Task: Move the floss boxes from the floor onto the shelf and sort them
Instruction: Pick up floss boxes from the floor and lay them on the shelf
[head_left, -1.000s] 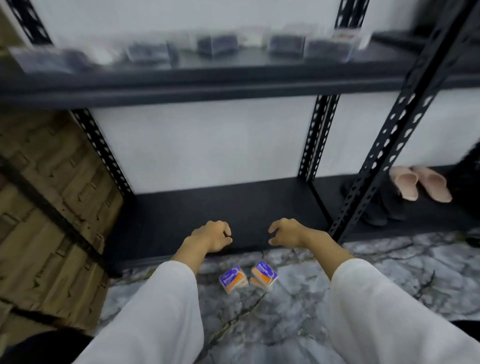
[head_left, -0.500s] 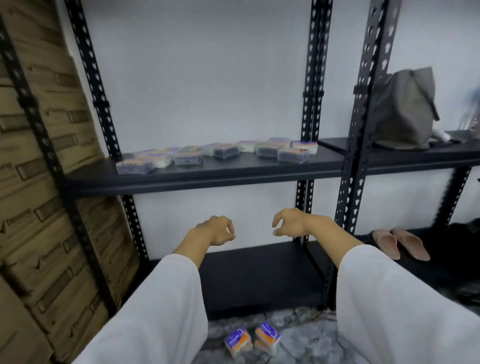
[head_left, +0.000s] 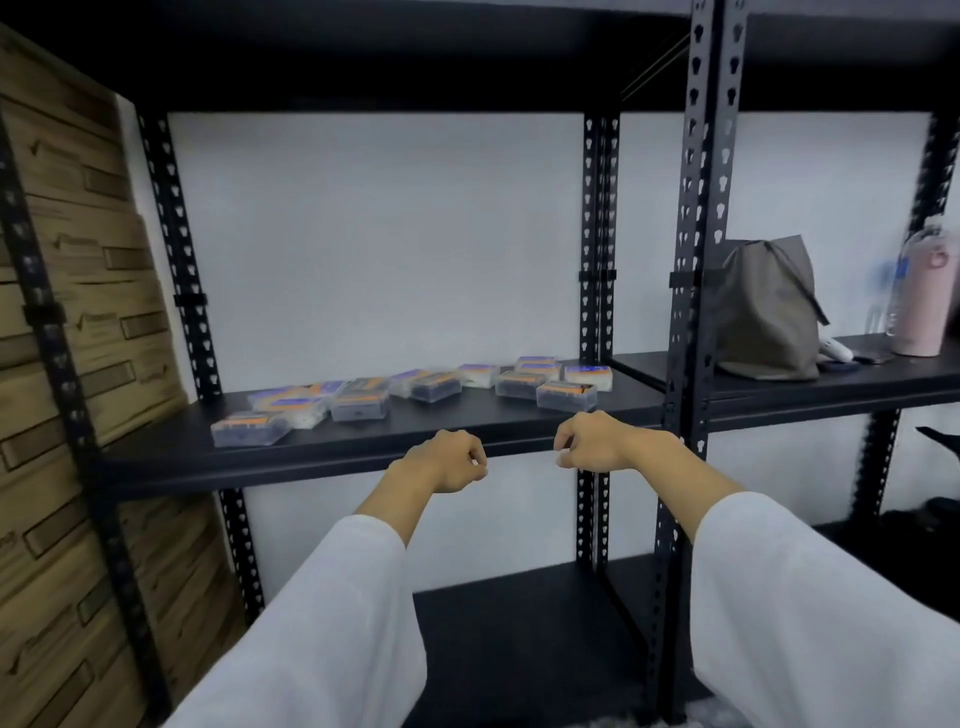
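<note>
Two hands wait in front of the shelf with floss boxes.

The left hand (head_left: 447, 460) and the right hand (head_left: 589, 441) hang in the air just before the shelf (head_left: 363, 452), fingers loosely curled, holding nothing. The floss boxes (head_left: 415, 395) lie on the shelf in a loose line. A grey bag (head_left: 766, 312) stands on the shelf at the right.

Your view blurs the floss boxes (head_left: 410, 395) on the shelf (head_left: 363, 457), so labels are unreadable. The bottle (head_left: 922, 296) is smeared at the right edge. Both sleeves run off the bottom edge.
</note>
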